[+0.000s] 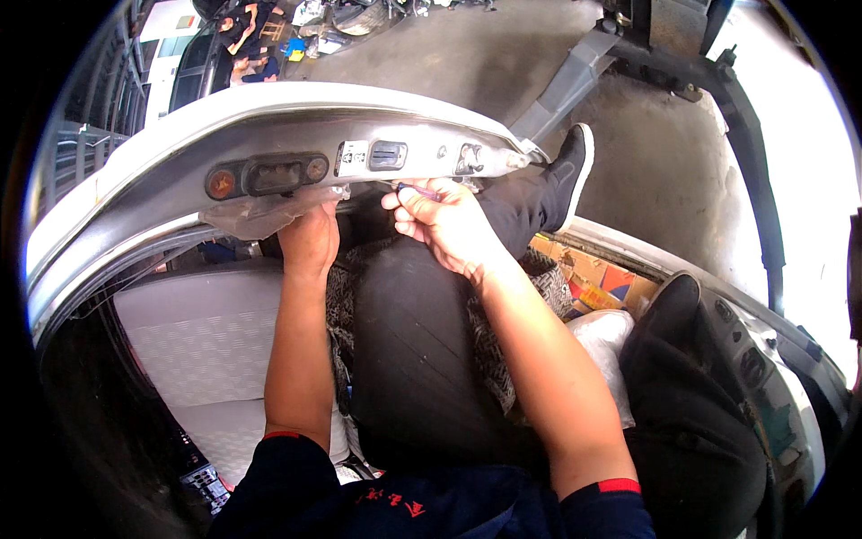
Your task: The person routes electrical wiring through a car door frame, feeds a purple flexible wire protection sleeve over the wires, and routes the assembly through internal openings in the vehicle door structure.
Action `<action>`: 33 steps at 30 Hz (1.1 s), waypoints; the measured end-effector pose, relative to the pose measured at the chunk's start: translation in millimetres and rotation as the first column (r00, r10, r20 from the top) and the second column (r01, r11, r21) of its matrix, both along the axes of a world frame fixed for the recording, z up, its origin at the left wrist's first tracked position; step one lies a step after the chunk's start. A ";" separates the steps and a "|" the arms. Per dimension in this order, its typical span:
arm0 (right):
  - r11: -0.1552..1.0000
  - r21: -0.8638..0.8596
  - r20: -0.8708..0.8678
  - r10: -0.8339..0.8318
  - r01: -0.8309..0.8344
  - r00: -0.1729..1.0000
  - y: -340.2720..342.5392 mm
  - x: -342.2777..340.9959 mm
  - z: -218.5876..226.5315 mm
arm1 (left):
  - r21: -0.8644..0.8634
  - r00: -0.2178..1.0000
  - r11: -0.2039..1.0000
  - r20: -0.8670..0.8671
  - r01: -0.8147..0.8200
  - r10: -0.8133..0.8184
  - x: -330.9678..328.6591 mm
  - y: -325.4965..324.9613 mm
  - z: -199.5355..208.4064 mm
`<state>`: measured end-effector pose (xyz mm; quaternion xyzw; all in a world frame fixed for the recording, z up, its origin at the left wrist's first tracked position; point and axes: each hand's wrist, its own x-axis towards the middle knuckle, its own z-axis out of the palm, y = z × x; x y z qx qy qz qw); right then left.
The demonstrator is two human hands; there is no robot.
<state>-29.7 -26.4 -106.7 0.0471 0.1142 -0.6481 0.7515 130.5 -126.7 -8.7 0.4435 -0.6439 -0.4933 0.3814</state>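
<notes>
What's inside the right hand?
The right hand pinches a slim, dark purplish object; the grip covers part of it, so its full shape cannot be seen.

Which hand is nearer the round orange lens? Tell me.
Left hand: it is right of and below the orange lens; the right hand is farther right.

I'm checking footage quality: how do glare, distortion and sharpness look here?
Head view: glare burns out the far right, losing detail; head view: the white panel bows, probably partly from the fisheye, and black fills the corners; head view: the black trousers sink into dark, while the right hand looks fairly sharp.
</notes>
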 end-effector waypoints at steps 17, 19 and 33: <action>0.996 -0.065 0.073 0.073 -0.068 0.995 -2.8 -6.0 -16.8 | 0.013 0.999 1.000 -0.028 0.020 -0.019 1.4 -0.9 -1.5; 0.994 -0.072 0.086 0.084 -0.078 0.993 -6.7 -3.9 -16.5 | -0.181 0.945 0.981 0.327 0.066 -0.004 24.5 -13.2 -6.5; 0.990 -0.097 0.111 0.109 -0.098 0.988 -9.8 -0.4 -27.1 | 0.044 0.997 0.997 -0.039 0.062 -0.060 2.8 -1.5 2.4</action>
